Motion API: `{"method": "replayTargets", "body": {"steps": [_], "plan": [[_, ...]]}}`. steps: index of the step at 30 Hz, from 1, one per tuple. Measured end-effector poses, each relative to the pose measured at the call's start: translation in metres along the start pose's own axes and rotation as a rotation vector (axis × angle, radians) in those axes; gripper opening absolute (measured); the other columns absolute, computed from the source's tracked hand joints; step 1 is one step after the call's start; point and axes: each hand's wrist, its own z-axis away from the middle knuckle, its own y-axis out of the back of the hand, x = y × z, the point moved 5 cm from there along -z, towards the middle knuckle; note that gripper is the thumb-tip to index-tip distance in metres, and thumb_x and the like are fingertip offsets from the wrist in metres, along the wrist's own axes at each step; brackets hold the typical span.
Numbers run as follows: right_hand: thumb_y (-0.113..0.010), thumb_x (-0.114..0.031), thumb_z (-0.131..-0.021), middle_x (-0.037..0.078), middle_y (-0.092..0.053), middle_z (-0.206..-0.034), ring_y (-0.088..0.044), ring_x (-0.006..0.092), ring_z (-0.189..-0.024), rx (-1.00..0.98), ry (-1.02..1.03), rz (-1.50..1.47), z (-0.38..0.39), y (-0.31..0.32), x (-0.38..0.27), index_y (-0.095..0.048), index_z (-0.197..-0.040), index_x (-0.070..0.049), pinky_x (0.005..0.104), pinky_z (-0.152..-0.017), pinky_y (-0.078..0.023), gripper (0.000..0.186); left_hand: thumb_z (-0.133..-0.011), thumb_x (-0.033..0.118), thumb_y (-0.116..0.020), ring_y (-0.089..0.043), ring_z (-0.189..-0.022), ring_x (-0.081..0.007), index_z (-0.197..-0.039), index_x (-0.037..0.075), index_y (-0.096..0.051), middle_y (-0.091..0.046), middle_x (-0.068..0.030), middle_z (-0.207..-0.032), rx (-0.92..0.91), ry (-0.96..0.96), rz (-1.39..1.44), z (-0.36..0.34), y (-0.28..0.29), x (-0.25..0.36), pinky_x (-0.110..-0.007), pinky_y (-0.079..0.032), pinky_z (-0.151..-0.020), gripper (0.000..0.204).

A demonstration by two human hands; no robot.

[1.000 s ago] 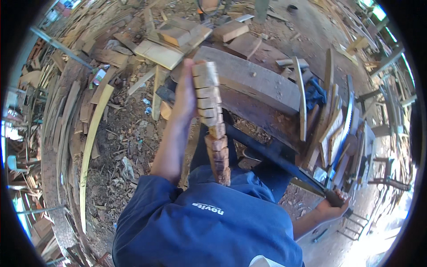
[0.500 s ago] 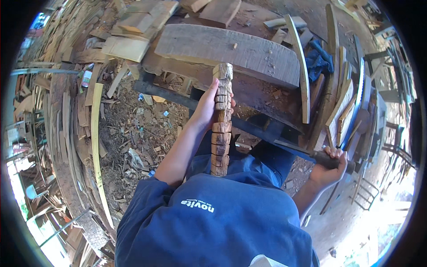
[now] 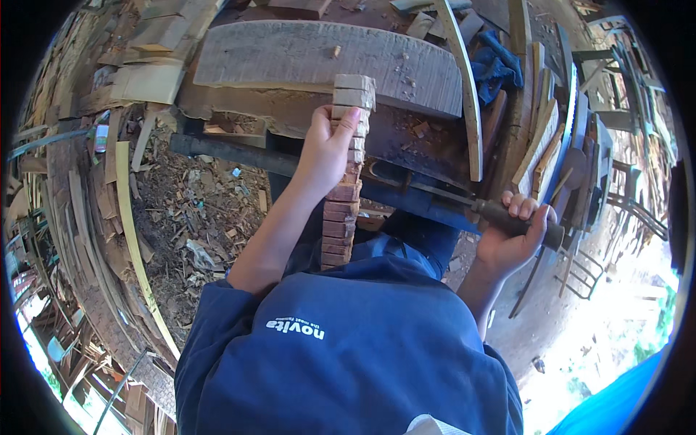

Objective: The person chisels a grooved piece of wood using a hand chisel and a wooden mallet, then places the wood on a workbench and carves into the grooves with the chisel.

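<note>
Two items held: left grip [image 3: 335, 141] grasping the notched wood strip [image 3: 341, 210] near its far end, strip stretching from the blue shirt [image 3: 348, 341] toward the thick plank [image 3: 326, 61], right grip [image 3: 516, 235] wrapped around the dark-handled tool [image 3: 495, 213].

Behind the long, notched, brown wooden strip [image 3: 348, 191], some of the fingers of my bare left hand [image 3: 328, 148] are hidden, and the strip's lower end is lost at my dark blue cloth shirt [image 3: 341, 348]. Right of the strip, my bare right hand [image 3: 511, 246] covers part of a round, dark brown handle [image 3: 499, 215]; I can't make out where its slim grey metal shaft [image 3: 446, 194] ends. Well below and right of the strip, the rim cuts off a bright blue shape [image 3: 616, 399].
</note>
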Motion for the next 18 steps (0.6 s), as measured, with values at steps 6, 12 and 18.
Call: {"method": "replayTargets", "body": {"steps": [6, 12, 18], "plan": [[-0.059, -0.005, -0.097, 0.01, -0.059, -0.092, -0.058, 0.0213, -0.094, -0.042, 0.07, 0.205, 0.007, -0.013, 0.007, -0.053, -0.104, -0.01, 0.0445, -0.096, -0.048, 0.01, -0.107, 0.051, -0.048, -0.068, -0.077, -0.0155, -0.118, 0.002, -0.056, -0.064, -0.0052, -0.093, -0.128, 0.178, 0.166, 0.005, 0.004, 0.012, -0.032, -0.06, -0.063, 0.051], [-0.059, 0.0, -0.095, 0.013, -0.061, -0.097, -0.06, 0.0233, -0.101, -0.059, 0.119, 0.264, 0.012, -0.009, 0.018, -0.053, -0.104, -0.009, 0.0445, -0.1, -0.049, 0.013, -0.098, 0.075, -0.038, -0.064, -0.072, -0.0161, -0.14, -0.002, -0.052, -0.064, -0.0042, -0.087, -0.591, 0.277, 0.909, -0.016, 0.011, -0.036, -0.033, -0.054, -0.067, 0.089], [-0.062, 0.003, -0.093, 0.014, -0.064, -0.097, -0.063, 0.0228, -0.098, -0.142, 0.115, 0.432, 0.017, -0.019, 0.015, -0.053, -0.101, -0.007, 0.043, -0.097, -0.051, 0.015, -0.101, 0.07, -0.039, -0.06, -0.077, -0.0136, -0.145, -0.003, -0.048, -0.064, -0.0045, -0.089, -0.534, 0.257, 0.787, -0.006, 0.014, -0.038, -0.028, -0.052, -0.069, 0.086]]}}
